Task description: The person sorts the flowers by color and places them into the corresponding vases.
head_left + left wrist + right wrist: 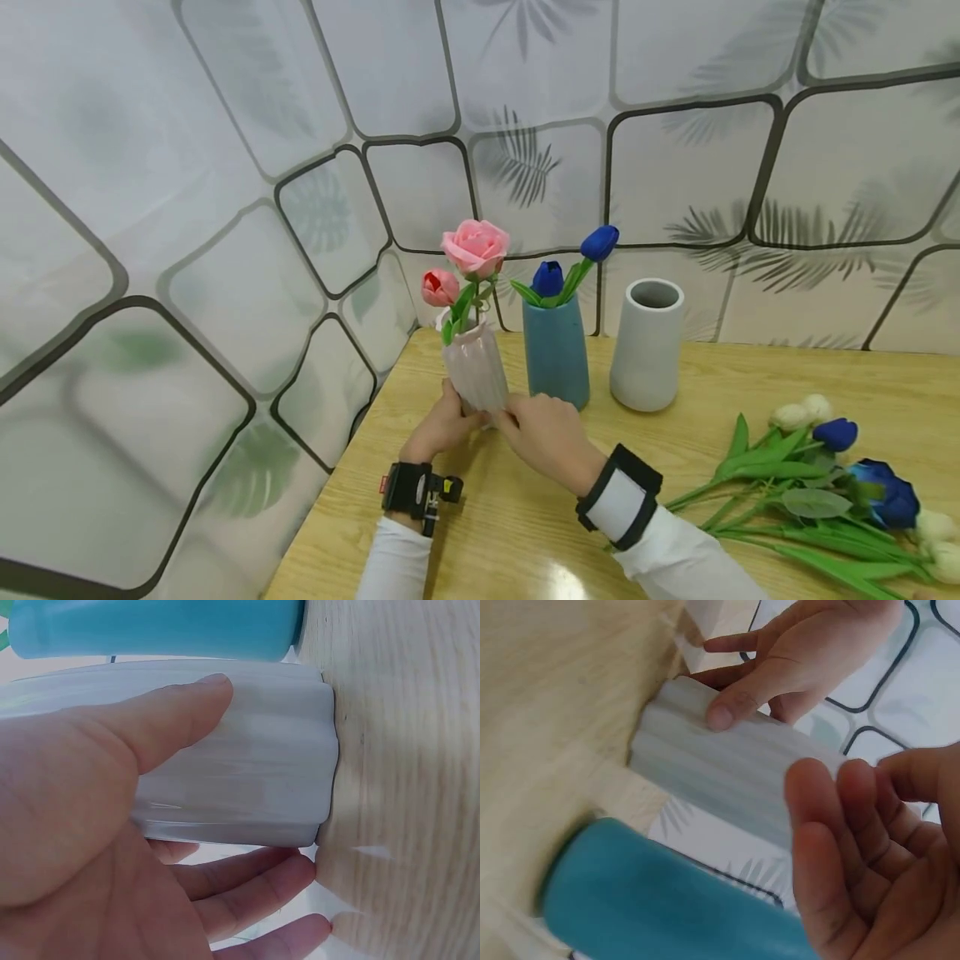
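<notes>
A pale fluted vase [474, 367] stands at the table's left, holding a pink rose [477, 248] and a pinkish-red tulip [440, 287]. My left hand [442, 425] grips it low down. In the left wrist view the thumb lies across the vase's side, the other fingers round its far side near the base. On the vase's other side is my right hand [547, 437], its fingers [821, 877] loosely bent beside the vase wall with nothing held in them. Just right of this vase, a teal vase [557, 354] holds two blue tulips [600, 242].
To the right of the teal vase stands a white vase [647, 350] with no flowers in it. Loose artificial flowers [813, 492], blue and white with green stems, lie on the wooden table [720, 383] at the right. A patterned curtain [540, 167] rises behind and at the left.
</notes>
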